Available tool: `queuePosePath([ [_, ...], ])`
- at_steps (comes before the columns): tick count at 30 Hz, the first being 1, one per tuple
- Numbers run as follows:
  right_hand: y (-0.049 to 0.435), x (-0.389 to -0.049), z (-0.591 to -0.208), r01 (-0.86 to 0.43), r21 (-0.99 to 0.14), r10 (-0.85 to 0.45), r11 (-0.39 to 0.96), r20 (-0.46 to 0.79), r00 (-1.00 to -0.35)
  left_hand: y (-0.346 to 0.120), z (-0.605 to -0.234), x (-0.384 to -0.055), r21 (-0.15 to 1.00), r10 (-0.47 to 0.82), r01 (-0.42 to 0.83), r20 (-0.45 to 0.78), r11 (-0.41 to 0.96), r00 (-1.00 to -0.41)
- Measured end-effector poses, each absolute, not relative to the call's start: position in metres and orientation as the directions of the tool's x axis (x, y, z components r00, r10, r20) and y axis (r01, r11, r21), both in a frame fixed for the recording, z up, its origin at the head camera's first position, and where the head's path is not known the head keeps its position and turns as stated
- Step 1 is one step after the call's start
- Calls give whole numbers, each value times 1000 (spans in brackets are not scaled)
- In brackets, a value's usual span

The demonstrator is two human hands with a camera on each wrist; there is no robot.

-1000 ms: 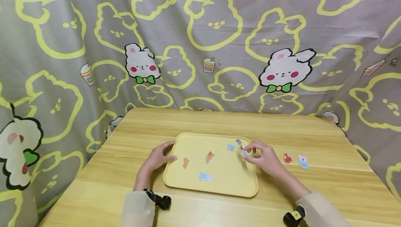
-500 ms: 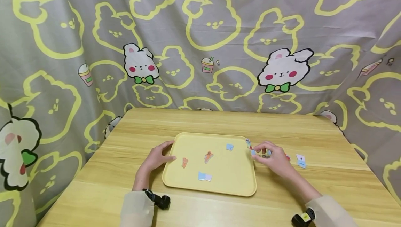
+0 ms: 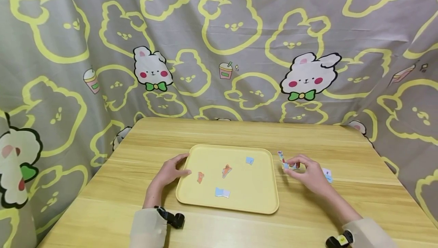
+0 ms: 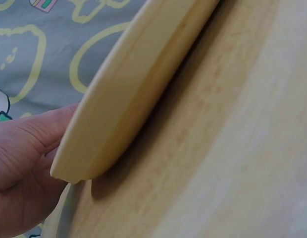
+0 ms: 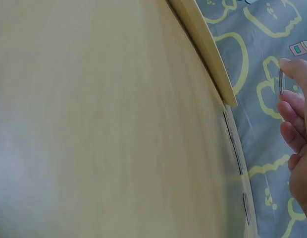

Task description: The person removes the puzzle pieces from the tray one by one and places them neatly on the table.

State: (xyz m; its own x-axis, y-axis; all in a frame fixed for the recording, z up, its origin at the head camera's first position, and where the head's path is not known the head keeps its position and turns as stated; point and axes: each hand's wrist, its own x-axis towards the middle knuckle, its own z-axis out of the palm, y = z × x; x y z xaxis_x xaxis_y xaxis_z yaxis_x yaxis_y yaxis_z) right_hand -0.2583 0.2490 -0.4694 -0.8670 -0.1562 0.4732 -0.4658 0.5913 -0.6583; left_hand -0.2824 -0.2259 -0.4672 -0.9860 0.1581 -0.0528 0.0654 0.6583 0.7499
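Note:
My left hand holds the left rim of a yellow tray, thumb over the edge and fingers along the side. In the left wrist view, the tray's pale side wall rises beside that hand. Just off the tray's right edge, my right hand pinches a small flat multicoloured cutout piece between thumb and fingers. The right wrist view shows the piece edge-on above the table. Two orange cutouts lie on the tray, with a blue piece and a blue-and-lilac piece.
Right of the tray, a white-and-blue piece lies on the wooden table, partly behind my right hand. Another piece under that hand is mostly hidden. A grey curtain with cartoon rabbits hangs behind the table.
My right hand has moved right with the pinched piece, from over the tray's right side to past its edge. It now covers the red piece on the table. The left hand stays at the rim.

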Motion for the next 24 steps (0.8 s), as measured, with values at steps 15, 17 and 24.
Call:
queuePosePath([
  [15, 283, -246, -464, -398, -630, -108, 667, 447, -888, -225, -467, -282, 744, 159, 70, -49, 665, -986],
  [17, 287, -245, -465, -406, -622, -102, 670, 465, -879, -225, -467, -283, 745, 154, 64, -53, 664, -987],
  [24, 302, -243, -468, -396, -596, -68, 698, 496, -866, -226, -466, -282, 740, 159, 67, -54, 669, -986],
])
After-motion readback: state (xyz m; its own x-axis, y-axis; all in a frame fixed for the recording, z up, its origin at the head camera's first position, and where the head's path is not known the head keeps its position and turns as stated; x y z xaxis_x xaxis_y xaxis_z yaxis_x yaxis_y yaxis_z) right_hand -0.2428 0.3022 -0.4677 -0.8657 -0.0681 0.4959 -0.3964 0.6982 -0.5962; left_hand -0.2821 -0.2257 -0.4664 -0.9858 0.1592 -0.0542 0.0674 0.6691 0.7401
